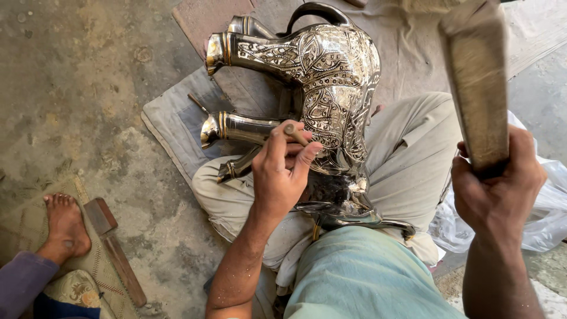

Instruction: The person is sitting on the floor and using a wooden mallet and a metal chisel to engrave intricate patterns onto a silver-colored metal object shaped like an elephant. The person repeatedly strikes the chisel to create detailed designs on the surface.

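Observation:
A shiny engraved metal animal figure (331, 77), shaped like an elephant, lies on its side across my lap, its legs pointing left. My left hand (282, 171) pinches a small wooden-handled chisel (295, 133) against the figure's patterned flank. My right hand (499, 189) is raised at the right, gripping a thick wooden mallet block (477, 82) that stands upright above the hand. I sit cross-legged in pale trousers.
Grey and brown cloths (177, 118) lie under the figure on the stained concrete floor. Another person's bare foot (65, 227) rests on a woven mat at the lower left, beside a wooden block (115, 251). A clear plastic bag (549, 207) lies at my right.

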